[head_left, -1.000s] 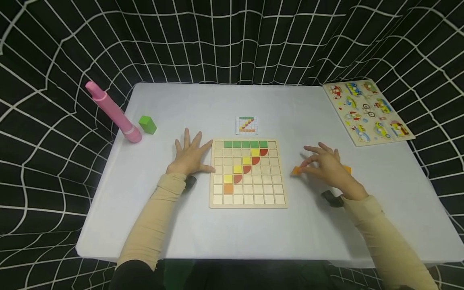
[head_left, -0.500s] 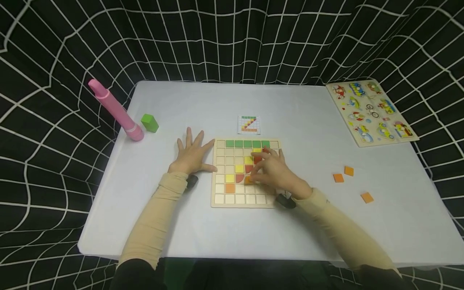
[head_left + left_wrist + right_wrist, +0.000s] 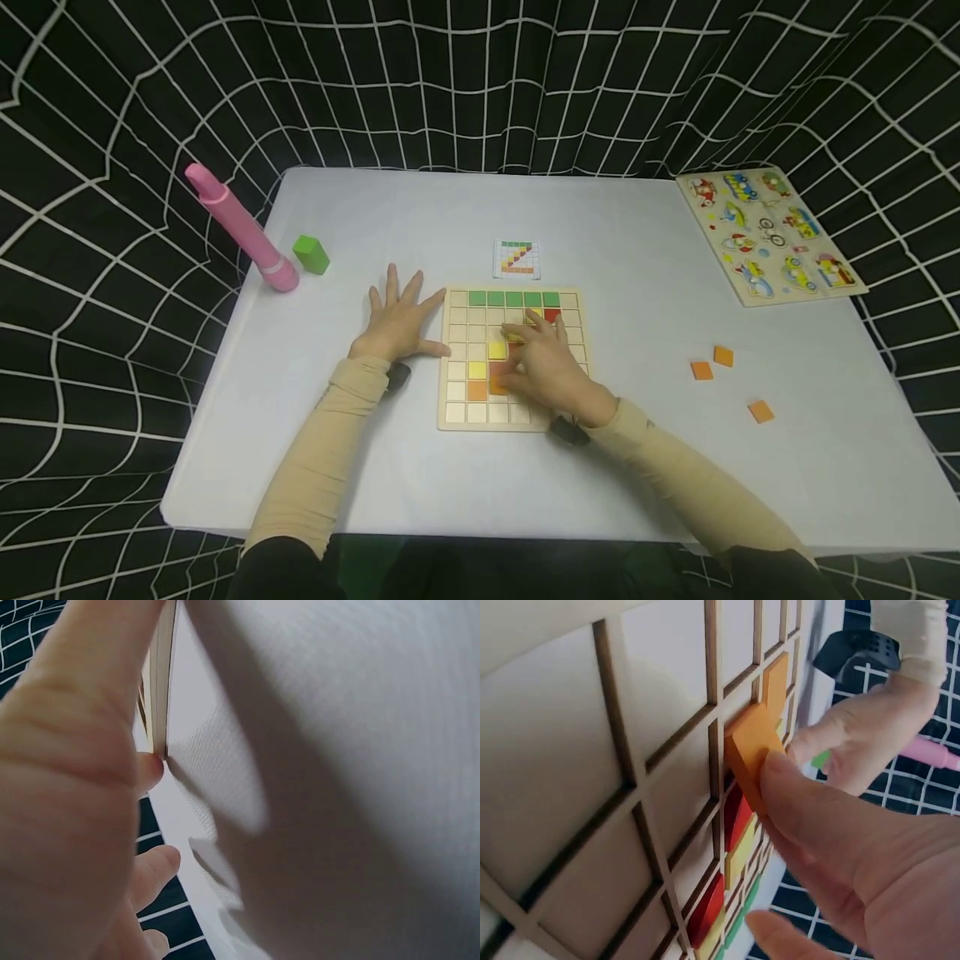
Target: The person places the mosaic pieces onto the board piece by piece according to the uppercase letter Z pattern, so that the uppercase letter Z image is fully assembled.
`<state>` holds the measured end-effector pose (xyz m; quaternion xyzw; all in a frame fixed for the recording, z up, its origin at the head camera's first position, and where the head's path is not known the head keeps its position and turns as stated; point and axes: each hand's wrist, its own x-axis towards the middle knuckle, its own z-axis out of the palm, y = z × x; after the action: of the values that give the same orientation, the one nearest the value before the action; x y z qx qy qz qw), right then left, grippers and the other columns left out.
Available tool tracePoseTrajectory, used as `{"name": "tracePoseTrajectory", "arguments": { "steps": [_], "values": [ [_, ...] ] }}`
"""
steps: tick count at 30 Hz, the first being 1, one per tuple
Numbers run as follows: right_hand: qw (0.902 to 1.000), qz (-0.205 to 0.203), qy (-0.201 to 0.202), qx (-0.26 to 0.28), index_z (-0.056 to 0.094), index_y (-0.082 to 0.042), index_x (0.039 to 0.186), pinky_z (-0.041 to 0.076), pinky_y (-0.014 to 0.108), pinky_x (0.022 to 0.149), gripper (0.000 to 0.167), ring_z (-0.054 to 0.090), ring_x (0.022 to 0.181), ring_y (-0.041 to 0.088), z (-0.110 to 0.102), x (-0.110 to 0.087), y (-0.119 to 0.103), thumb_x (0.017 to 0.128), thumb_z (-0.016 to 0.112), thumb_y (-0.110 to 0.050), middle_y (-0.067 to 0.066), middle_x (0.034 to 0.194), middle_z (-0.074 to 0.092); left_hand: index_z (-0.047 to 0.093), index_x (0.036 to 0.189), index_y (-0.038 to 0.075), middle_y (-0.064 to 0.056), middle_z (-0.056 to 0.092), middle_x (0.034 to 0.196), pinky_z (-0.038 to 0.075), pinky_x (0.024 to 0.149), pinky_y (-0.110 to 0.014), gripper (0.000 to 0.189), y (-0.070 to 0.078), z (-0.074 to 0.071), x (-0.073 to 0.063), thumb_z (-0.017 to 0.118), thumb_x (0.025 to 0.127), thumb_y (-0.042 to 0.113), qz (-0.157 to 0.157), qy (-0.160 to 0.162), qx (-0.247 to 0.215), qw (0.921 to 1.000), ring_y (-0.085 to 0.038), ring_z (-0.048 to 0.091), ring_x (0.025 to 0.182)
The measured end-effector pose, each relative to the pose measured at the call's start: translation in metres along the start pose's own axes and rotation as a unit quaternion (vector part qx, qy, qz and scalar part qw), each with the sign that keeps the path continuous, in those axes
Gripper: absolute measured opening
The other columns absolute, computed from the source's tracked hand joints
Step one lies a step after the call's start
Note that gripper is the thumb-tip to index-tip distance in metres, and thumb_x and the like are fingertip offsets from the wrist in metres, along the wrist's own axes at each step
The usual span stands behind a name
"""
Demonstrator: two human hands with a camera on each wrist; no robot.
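My right hand (image 3: 551, 367) pinches an orange square tile (image 3: 754, 754) between thumb and fingers, tilted over a cell of the wooden grid board (image 3: 455, 412). Beside that cell, another orange tile (image 3: 477, 391) lies flat in the board. My left hand (image 3: 393, 327) rests with fingers spread at the board's left side, thumb and little finger touching its edge. Green tiles (image 3: 513, 298) line the top row. Yellow tiles (image 3: 477, 370) and red quarter-round tiles (image 3: 737, 817) run diagonally down the board, partly hidden by my right hand.
Loose orange tiles (image 3: 702, 370) lie right of the board. A small pattern card (image 3: 517, 259) sits behind it. At left are a green block (image 3: 311, 255) and a pink tube-shaped object (image 3: 243, 229); a vehicle picture puzzle (image 3: 772, 237) lies at the back right.
My right hand has carried an orange tile from the table's right side leftward to the board, down to the cell beside the other orange tile. My left hand stays at the board's edge.
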<state>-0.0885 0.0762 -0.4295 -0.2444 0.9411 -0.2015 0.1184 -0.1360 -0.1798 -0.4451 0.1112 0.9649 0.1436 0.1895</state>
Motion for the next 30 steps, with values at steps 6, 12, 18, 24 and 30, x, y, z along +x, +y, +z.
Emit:
{"name": "tracePoseTrajectory", "arguments": {
  "steps": [6,12,18,24,30],
  "values": [
    [0.9998,-0.013,0.011,-0.011,0.084,-0.018,0.079,0.008,0.083,0.120,0.010,0.030,0.154,0.051,0.002,-0.003,0.001,0.079,0.089,-0.027,0.014,0.150,0.060,0.030,0.164,0.024,-0.018,0.001,0.176,-0.007,0.123,-0.078,0.106,0.001,-0.001,0.002,0.081,0.078,0.059,0.004,0.005,0.000,1.0000,-0.051,-0.025,0.156],
    [0.9990,-0.007,0.040,-0.017,0.084,-0.022,0.086,0.008,0.085,0.118,0.013,0.030,0.153,0.052,-0.005,-0.003,0.006,0.081,0.088,-0.033,0.013,0.150,0.060,0.029,0.164,0.025,-0.018,0.001,0.176,-0.008,0.122,-0.078,0.106,0.001,-0.001,0.002,0.081,0.078,0.059,0.003,0.000,-0.002,1.0000,-0.050,-0.026,0.156],
    [0.9967,0.016,0.071,-0.034,0.080,-0.014,0.109,0.003,0.087,0.116,0.031,0.025,0.154,0.054,-0.024,-0.009,0.033,0.085,0.084,-0.033,0.018,0.151,0.057,0.028,0.164,0.025,-0.017,0.001,0.176,-0.008,0.122,-0.078,0.106,-0.001,0.001,0.003,0.080,0.078,0.060,0.003,0.001,-0.002,1.0000,-0.050,-0.026,0.156],
    [0.9915,0.090,0.088,-0.035,0.075,-0.007,0.122,-0.002,0.089,0.114,0.043,0.019,0.154,0.060,-0.058,-0.035,0.083,0.087,0.082,-0.030,0.024,0.157,0.048,0.029,0.164,0.024,-0.019,0.002,0.176,-0.007,0.122,-0.079,0.106,0.000,0.001,0.000,0.080,0.078,0.059,0.004,0.008,-0.003,1.0000,-0.052,-0.025,0.156],
    [0.9884,0.122,0.079,-0.044,0.076,-0.004,0.118,-0.001,0.094,0.107,0.043,0.021,0.148,0.066,-0.078,-0.072,0.137,0.083,0.085,-0.028,0.030,0.152,0.049,0.029,0.164,0.024,-0.019,0.002,0.176,-0.007,0.122,-0.079,0.105,0.000,0.001,-0.002,0.080,0.079,0.058,0.007,0.007,-0.004,0.9999,-0.051,-0.025,0.156]
  ]
}}
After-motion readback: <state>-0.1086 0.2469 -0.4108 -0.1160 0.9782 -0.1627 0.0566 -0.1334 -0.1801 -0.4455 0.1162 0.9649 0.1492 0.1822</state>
